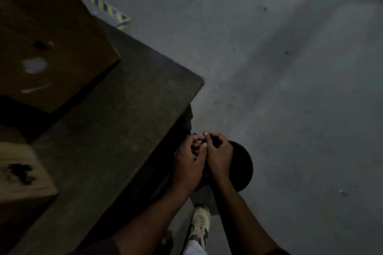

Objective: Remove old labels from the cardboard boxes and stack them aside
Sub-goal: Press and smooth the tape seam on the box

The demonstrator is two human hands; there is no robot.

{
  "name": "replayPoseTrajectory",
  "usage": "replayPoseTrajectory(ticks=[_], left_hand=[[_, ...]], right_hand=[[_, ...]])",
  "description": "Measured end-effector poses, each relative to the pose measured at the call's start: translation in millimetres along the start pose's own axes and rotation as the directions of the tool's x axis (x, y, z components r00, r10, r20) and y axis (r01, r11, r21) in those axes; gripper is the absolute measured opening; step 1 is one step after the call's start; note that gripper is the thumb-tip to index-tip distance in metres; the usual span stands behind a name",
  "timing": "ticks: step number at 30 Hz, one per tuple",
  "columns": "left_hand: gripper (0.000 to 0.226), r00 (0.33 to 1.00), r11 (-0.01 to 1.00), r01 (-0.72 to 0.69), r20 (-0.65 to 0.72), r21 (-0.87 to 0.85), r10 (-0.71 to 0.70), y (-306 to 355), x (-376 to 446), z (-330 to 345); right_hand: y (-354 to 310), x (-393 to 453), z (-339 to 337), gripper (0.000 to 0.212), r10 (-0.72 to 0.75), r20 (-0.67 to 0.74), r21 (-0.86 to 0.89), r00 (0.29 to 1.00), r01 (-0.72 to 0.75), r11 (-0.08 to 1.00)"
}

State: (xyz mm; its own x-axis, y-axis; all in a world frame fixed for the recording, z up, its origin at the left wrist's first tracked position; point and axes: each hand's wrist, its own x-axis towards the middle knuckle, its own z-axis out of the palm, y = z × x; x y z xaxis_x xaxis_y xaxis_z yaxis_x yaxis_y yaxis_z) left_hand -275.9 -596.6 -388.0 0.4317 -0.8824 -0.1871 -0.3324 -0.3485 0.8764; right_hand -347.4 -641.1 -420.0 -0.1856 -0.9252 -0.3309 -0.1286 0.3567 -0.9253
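Note:
My left hand (187, 167) and my right hand (219, 157) are pressed together just off the table's near right corner, above a dark round bin (243, 163). Both have curled fingers whose tips meet around a small pale scrap (198, 142), apparently a piece of label; the dim light hides its shape. A large brown cardboard box (53, 33) stands on the table at the upper left, with white label remnants (34, 65) on its face. A second, paler box (22, 174) with a black print sits at the lower left.
The dark table (124, 109) fills the left half of the view, its corner pointing at the grey concrete floor (290, 89). Yellow-and-black striped tape (103, 5) lies on the floor behind the table. My shoe (200, 225) shows below the hands.

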Motion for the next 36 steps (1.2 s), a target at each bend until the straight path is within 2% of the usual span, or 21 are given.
replayPoseTrajectory(ticks=[4, 7, 10, 15, 20, 23, 25, 28, 30, 32, 34, 36], left_hand=[[0.009, 0.990, 0.995, -0.055, -0.136, -0.081, 0.044, 59, -10, -71], [0.013, 0.973, 0.995, -0.090, -0.218, -0.045, 0.078, 88, -24, -126], [0.013, 0.945, 0.993, -0.116, -0.308, -0.009, 0.108, 101, -41, -189], [0.016, 0.891, 0.991, -0.124, -0.436, 0.040, 0.129, 90, -75, -297], [0.015, 0.801, 0.995, -0.087, -0.591, 0.040, 0.094, 45, -109, -400], [0.019, 0.682, 0.998, -0.056, -0.730, 0.020, 0.053, 1, -124, -452], [0.027, 0.602, 0.997, -0.037, -0.798, -0.062, -0.027, -30, -128, -476], [0.048, 0.567, 0.985, 0.130, -0.806, -0.113, -0.168, -75, -136, -502], [0.062, 0.567, 0.969, 0.233, -0.797, -0.085, -0.207, -94, -137, -513], [0.068, 0.607, 0.965, 0.246, -0.762, -0.091, -0.227, -100, -132, -520], [0.065, 0.658, 0.957, 0.263, -0.702, -0.126, -0.273, -95, -122, -527], [0.059, 0.672, 0.944, 0.307, -0.676, -0.120, -0.304, -91, -112, -531]], right_hand=[[-85, -54, 20, 0.010, -0.131, 0.056, 0.066, 0.990, 0.127, 0.990], [-132, -93, 37, 0.015, -0.217, 0.127, 0.089, 0.968, 0.207, 0.974], [-170, -135, 63, 0.011, -0.292, 0.237, 0.108, 0.927, 0.273, 0.956], [-209, -217, 118, 0.011, -0.379, 0.474, 0.139, 0.795, 0.357, 0.924], [-208, -288, 196, 0.008, -0.376, 0.685, 0.012, 0.624, 0.507, 0.862], [-198, -327, 238, 0.019, -0.422, 0.788, -0.062, 0.448, 0.740, 0.669], [-192, -347, 260, 0.029, -0.376, 0.861, -0.095, 0.344, 0.833, 0.545], [-185, -364, 289, 0.045, -0.262, 0.942, -0.129, 0.208, 0.949, 0.288], [-183, -370, 303, 0.055, -0.203, 0.961, -0.166, 0.186, 0.980, 0.112], [-182, -377, 314, 0.057, -0.181, 0.966, -0.194, 0.186, 0.981, -0.025], [-180, -382, 325, 0.055, -0.189, 0.967, -0.194, 0.171, 0.974, -0.114], [-181, -386, 338, 0.056, -0.200, 0.966, -0.197, 0.166, 0.969, -0.152]])
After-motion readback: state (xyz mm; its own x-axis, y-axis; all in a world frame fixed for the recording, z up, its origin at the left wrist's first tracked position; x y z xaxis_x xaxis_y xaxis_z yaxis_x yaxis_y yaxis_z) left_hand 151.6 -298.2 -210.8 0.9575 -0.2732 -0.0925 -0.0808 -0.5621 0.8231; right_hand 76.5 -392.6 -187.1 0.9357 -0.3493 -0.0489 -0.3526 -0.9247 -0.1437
